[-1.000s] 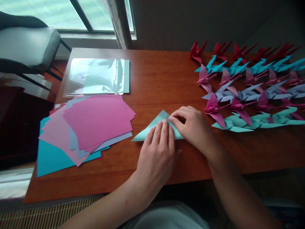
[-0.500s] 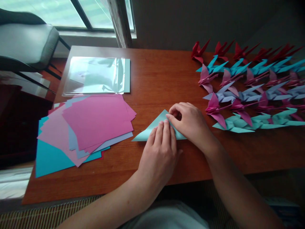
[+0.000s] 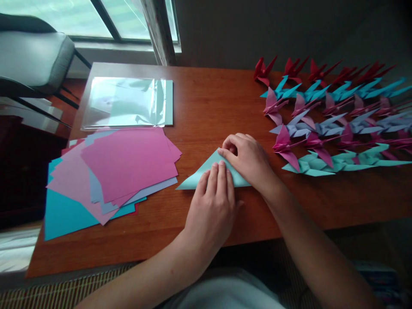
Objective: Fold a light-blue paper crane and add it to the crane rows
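Observation:
A mint-green sheet of origami paper [image 3: 197, 175], folded into a triangle, lies on the wooden table with its peak pointing away from me. My left hand [image 3: 214, 206] rests flat across its middle, fingers stretched out together and pressing it down. At the peak, my right hand [image 3: 246, 155] pinches the paper's corner between thumb and curled forefinger. Part of the triangle's right side and lower edge is hidden under my hands.
Left of my hands lies a fanned pile of pink, lilac and blue paper [image 3: 131, 165]. Behind it sits a clear plastic packet of paper [image 3: 128, 103]. Rows of folded paper cranes [image 3: 317, 163] stand at the right. The table's front edge [image 3: 257, 241] is near my body.
My right thumb and forefinger have shifted slightly along the fold to the triangle's peak. My left hand stays pressed on the paper. The whole view has moved a little.

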Available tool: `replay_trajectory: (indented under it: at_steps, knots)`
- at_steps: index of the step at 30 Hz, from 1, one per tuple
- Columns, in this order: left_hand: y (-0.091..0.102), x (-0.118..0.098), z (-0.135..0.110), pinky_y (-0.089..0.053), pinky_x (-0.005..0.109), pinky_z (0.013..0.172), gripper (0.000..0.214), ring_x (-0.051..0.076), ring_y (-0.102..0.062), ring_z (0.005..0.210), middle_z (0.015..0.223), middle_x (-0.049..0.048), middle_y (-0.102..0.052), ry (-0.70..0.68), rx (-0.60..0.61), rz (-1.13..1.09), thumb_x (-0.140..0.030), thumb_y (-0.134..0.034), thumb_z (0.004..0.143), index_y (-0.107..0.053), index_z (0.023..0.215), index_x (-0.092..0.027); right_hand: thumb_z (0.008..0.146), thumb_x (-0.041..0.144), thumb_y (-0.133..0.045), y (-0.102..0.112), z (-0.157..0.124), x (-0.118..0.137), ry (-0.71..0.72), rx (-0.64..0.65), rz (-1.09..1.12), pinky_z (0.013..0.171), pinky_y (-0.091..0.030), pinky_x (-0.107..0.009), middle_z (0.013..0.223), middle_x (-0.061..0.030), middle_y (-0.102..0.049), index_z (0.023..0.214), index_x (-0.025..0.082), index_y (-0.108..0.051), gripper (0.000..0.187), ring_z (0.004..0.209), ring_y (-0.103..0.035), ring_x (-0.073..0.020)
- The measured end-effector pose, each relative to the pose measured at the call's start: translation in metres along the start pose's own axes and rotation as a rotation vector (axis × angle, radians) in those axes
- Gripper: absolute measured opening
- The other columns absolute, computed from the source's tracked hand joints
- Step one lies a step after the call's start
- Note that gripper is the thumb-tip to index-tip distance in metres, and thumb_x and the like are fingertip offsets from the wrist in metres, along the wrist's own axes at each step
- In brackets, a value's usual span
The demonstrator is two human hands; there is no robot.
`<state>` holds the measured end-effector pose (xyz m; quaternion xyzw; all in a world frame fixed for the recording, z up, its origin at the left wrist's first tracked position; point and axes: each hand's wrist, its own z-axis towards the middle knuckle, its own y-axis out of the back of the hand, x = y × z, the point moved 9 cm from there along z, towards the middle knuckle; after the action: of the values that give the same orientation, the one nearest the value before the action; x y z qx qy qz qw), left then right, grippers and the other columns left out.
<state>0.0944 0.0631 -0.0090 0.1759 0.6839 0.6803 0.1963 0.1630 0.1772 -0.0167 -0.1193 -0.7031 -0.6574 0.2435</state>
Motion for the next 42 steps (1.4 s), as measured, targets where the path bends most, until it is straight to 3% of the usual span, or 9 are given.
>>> replay_trajectory:
  at_steps: [18, 30, 35, 42]
  knots:
    - [-0.002, -0.016, -0.025, -0.030, 0.046, 0.124, 0.077, 0.037, -0.035, 0.149, 0.159, 0.0280, -0.035, 0.032, 0.005, -0.057, -0.051, -0.048, 0.099, -0.042, 0.149, 0.007, 0.091, 0.028, -0.068, 0.000, 0.000, 0.001, 0.033, -0.013, -0.010, 0.074, -0.039, -0.032, 0.086, -0.0027, -0.068, 0.078, 0.023, -0.060, 0.016, 0.082, -0.057, -0.0198]
    - [-0.013, -0.020, -0.031, -0.020, 0.054, 0.125, 0.106, 0.043, -0.017, 0.154, 0.163, 0.0330, -0.019, 0.022, 0.027, -0.128, -0.075, -0.042, 0.090, -0.031, 0.153, 0.009, 0.091, 0.028, -0.068, 0.000, 0.000, 0.001, 0.041, -0.020, -0.023, 0.073, -0.038, -0.032, 0.086, -0.0027, -0.068, 0.078, 0.023, -0.061, 0.015, 0.082, -0.056, -0.0202]
    - [-0.012, -0.019, -0.035, -0.019, 0.059, 0.124, 0.103, 0.043, -0.013, 0.155, 0.165, 0.0301, -0.016, 0.033, 0.016, -0.197, -0.077, -0.041, 0.089, -0.028, 0.158, -0.002, 0.091, 0.027, -0.067, 0.000, 0.000, 0.002, 0.046, -0.020, -0.029, 0.073, -0.039, -0.033, 0.087, -0.0033, -0.068, 0.078, 0.023, -0.061, 0.015, 0.082, -0.057, -0.0206]
    - [-0.009, -0.011, -0.036, -0.014, 0.067, 0.122, 0.098, 0.044, -0.012, 0.155, 0.169, 0.0181, -0.017, 0.085, 0.018, -0.263, -0.084, -0.044, 0.082, -0.033, 0.159, -0.025, 0.092, 0.027, -0.067, 0.000, -0.001, 0.003, 0.047, -0.013, -0.055, 0.074, -0.039, -0.034, 0.090, -0.0041, -0.069, 0.081, 0.023, -0.061, 0.013, 0.086, -0.058, -0.0219]
